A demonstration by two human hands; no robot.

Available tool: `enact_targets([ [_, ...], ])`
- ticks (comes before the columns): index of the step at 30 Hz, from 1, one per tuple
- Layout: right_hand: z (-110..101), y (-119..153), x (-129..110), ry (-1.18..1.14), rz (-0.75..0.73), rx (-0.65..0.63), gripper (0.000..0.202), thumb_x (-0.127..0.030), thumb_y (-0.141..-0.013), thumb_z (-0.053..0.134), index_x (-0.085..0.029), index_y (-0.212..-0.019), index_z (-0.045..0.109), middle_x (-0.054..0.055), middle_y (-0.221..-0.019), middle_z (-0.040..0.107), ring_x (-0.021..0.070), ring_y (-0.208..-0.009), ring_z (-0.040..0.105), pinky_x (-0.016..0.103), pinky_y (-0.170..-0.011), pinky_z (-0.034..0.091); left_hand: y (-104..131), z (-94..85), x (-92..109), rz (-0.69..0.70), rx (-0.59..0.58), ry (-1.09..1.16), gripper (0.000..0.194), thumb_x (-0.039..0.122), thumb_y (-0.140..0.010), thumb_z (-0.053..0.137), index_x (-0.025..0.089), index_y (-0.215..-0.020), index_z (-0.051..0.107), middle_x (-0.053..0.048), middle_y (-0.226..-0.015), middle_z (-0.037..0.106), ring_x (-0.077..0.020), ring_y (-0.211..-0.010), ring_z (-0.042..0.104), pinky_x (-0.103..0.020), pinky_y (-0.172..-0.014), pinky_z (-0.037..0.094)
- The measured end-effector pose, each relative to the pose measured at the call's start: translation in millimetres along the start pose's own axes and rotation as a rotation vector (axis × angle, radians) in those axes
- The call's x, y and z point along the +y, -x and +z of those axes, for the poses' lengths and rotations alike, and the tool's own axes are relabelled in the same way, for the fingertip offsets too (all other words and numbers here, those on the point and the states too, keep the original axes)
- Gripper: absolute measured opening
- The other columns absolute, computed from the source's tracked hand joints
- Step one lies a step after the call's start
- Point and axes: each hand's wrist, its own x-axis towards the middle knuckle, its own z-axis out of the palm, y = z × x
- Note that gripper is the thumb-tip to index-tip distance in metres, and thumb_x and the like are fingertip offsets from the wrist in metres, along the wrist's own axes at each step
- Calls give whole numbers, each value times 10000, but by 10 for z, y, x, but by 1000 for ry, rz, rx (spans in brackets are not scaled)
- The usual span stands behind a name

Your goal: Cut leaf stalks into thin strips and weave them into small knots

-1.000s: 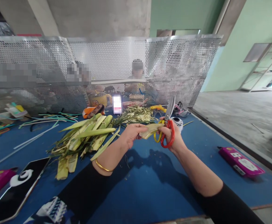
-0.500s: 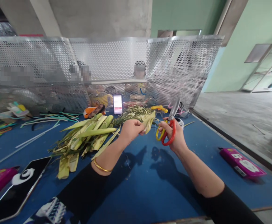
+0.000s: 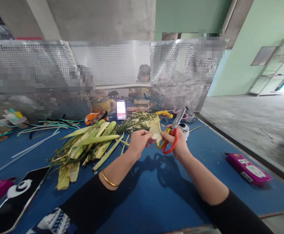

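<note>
A pale piece of corn husk (image 3: pixel 155 130) is pinched in the fingers of my left hand (image 3: pixel 139 142), above the middle of the blue table. My right hand (image 3: pixel 181 144) is closed around scissors (image 3: pixel 173 140) with red and yellow handles, their metal blades tilted up and away. My right fingertips meet the husk's right edge. Left of my hands lies a heap of green corn husks (image 3: pixel 90 138), with loose strips beside it. Shredded husk (image 3: pixel 142 120) is piled just beyond my hands.
A perforated metal screen (image 3: pixel 120 61) lines the table's far edge, with people behind it. A phone (image 3: pixel 20 198) lies at left front, purple packs (image 3: pixel 248 167) at both sides. Near the screen are a lit display (image 3: pixel 121 109), a yellow tool (image 3: pixel 164 113) and a white roll (image 3: pixel 184 129).
My hands have come together; my right hand has moved left with the scissors and now touches the husk piece. A blurred figure has appeared behind the screen's right end.
</note>
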Motion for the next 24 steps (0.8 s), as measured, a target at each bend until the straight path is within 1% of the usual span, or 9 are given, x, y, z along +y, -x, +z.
enact_targets([
  [3, 10, 8, 6, -10, -3, -28, 465, -332, -573, 764, -225, -899, 450, -74, -591, 573, 143, -519, 573, 283, -520, 478, -26, -4, -32, -12, 3, -24, 119, 177, -734, 587, 169, -615, 577, -38, -588, 663, -154, -555, 632, -210, -464, 392],
  [5, 14, 16, 8, -36, -2, -60, 463, -321, -574, 774, -220, -903, 465, -75, -585, 572, 133, -507, 562, 272, -512, 466, -64, -30, -59, 30, 21, -99, 92, 172, -725, 585, 171, -634, 576, -25, -588, 654, -149, -545, 627, -208, -458, 397],
  [7, 4, 13, -1, -91, 8, -92, 459, -307, -571, 783, -213, -911, 490, -69, -592, 578, 127, -507, 560, 265, -512, 459, -120, -91, -68, 128, 60, -251, 73, 160, -714, 573, 174, -643, 580, -8, -574, 642, -143, -517, 617, -212, -466, 406],
  [10, -42, -15, -39, -182, 14, -128, 445, -279, -577, 784, -209, -935, 529, -54, -618, 594, 122, -522, 560, 259, -518, 459, -219, -242, -30, 313, 177, -520, 85, 179, -719, 553, 183, -644, 593, 13, -553, 633, -131, -484, 599, -227, -519, 431],
  [12, -86, -38, -71, -214, 14, -152, 434, -263, -586, 778, -213, -949, 545, -51, -621, 599, 119, -526, 555, 253, -514, 454, -282, -367, 25, 383, 250, -644, 92, 199, -722, 551, 188, -647, 602, 14, -529, 622, -144, -521, 612, -233, -547, 434],
  [19, -137, -30, -84, -81, 195, -365, 419, -256, -576, 766, -203, -935, 557, -50, -590, 593, 123, -499, 541, 263, -512, 440, -412, -802, 307, 356, 434, -573, 62, 207, -727, 579, 168, -709, 624, -5, -582, 626, -132, -519, 586, -238, -530, 414],
  [20, -120, -18, -70, -55, 188, -363, 425, -255, -573, 765, -203, -935, 550, -50, -598, 595, 124, -506, 543, 266, -520, 442, -403, -827, 339, 322, 402, -482, 54, 204, -731, 588, 164, -728, 623, -10, -622, 634, -122, -515, 575, -232, -508, 402],
  [21, -100, -7, -55, -35, 174, -346, 432, -256, -570, 764, -204, -936, 541, -53, -598, 591, 125, -510, 543, 268, -523, 442, -386, -832, 360, 259, 319, -385, 56, 209, -737, 599, 160, -734, 625, -16, -646, 636, -114, -516, 565, -225, -486, 385],
  [24, -49, 13, -24, -10, 126, -261, 456, -280, -563, 763, -209, -941, 516, -61, -584, 575, 133, -513, 541, 267, -511, 431, -303, -724, 340, -10, -80, -133, 70, 195, -710, 671, 150, -747, 633, -29, -725, 662, -104, -570, 580, -209, -478, 372],
])
